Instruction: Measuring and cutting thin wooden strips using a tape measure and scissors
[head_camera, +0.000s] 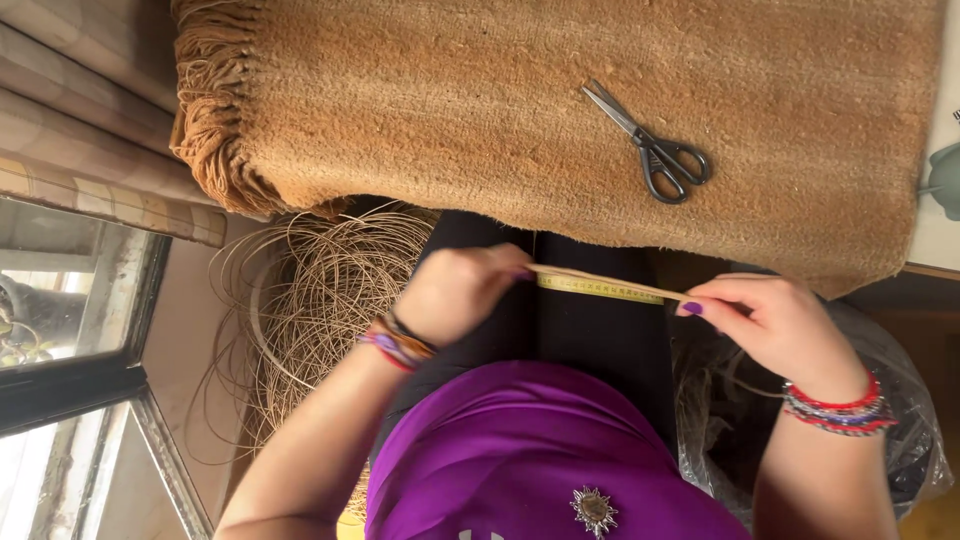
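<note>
Left hand (455, 290), right hand (775, 320) stretch one strip (600, 281), one tape measure (598, 289)

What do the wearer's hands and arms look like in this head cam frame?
Bare forearms, no sleeves visible. Left hand has a stack of multicoloured thread bracelets at the wrist. Right hand has purple-painted nails and red, white and blue beaded bracelets. No rings or watch visible.

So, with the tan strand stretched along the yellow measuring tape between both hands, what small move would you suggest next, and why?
Probably pinch the tan strand at the wanted mark with the right hand, because it lies taut along the yellow measuring tape, held at the other end by the left hand. The grey-handled scissors lie apart on the brown woven mat.
</note>
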